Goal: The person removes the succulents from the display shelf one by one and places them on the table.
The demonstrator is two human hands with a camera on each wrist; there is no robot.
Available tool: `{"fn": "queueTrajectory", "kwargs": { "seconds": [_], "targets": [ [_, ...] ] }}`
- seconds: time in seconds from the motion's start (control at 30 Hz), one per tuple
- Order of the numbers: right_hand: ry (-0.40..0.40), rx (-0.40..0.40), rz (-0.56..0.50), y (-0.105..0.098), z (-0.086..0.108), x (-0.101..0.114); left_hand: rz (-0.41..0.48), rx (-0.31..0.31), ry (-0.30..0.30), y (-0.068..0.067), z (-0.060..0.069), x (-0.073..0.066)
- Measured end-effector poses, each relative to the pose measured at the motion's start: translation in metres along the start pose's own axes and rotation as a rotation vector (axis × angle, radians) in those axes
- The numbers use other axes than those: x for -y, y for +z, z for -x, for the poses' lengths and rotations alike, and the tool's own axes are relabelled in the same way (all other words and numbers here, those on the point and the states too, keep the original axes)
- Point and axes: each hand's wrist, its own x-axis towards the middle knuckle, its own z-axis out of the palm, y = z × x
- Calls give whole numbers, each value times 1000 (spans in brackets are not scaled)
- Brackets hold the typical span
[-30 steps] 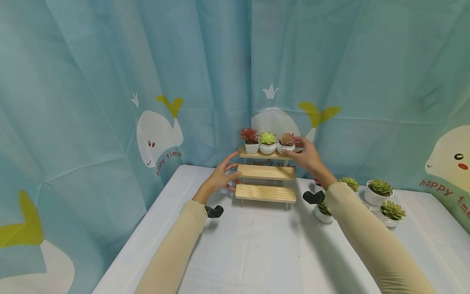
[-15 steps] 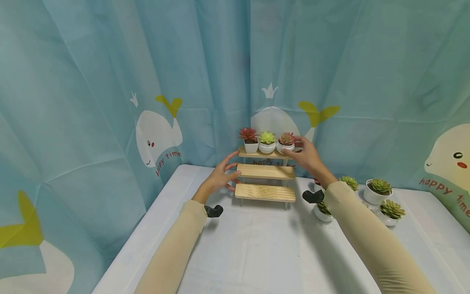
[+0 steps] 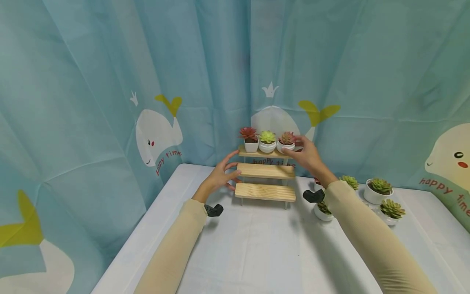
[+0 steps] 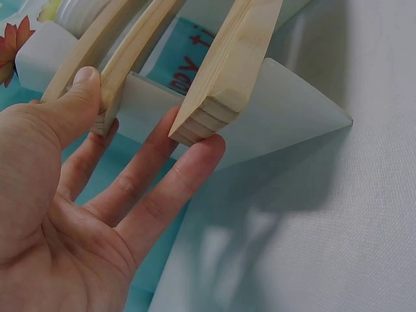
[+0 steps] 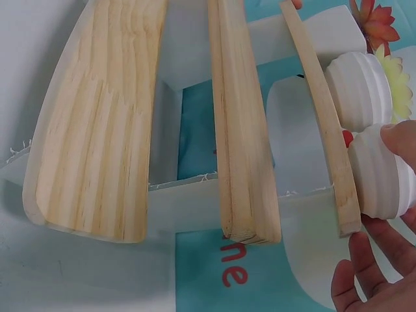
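A three-tier wooden plant stand [image 3: 266,171] with pale side panels stands at the back of the table. On its top tier, left to right, sit a red succulent in a square white pot [image 3: 251,145], a yellow-green succulent in a round white pot [image 3: 267,146] and a pinkish-red succulent in a round white pot [image 3: 286,145]. My right hand [image 3: 309,158] holds that last pot, thumb in front and fingers behind. My left hand [image 3: 219,176] grips the stand's left end; in the left wrist view its thumb lies on the middle board and fingertips touch the lowest board [image 4: 221,84].
To the right, partly behind my right sleeve [image 3: 371,237], several potted succulents stand on the white-covered table [image 3: 271,253], among them a green one [image 3: 375,197] and another green one [image 3: 391,219]. A blue whale-print curtain [image 3: 220,61] hangs close behind the stand.
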Motion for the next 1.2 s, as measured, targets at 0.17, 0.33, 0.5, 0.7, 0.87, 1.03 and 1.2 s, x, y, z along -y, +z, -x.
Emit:
{"fn": "queueTrajectory", "kwargs": {
  "seconds": [0.17, 0.33, 0.5, 0.7, 0.87, 1.03, 1.2],
  "targets": [
    [-14, -10, 21, -1, 1, -2, 4, 2, -7, 0, -1, 0],
    [-38, -12, 32, -3, 2, -3, 0, 1, -8, 0, -1, 2],
    [-70, -5, 38, -8, 6, -1, -1, -12, -11, 0, -1, 2],
    [-121, -15, 86, -20, 13, 3, 1, -17, -14, 1, -1, 1],
    [-140, -7, 98, -29, 17, 6, 3, -16, -18, 0, -1, -1],
    [-152, -2, 99, -35, 22, 4, 2, -11, -15, 0, -1, 0],
    [-154, 11, 101, -38, 26, 2, -2, -11, -12, 0, -1, -1]
  ]
}}
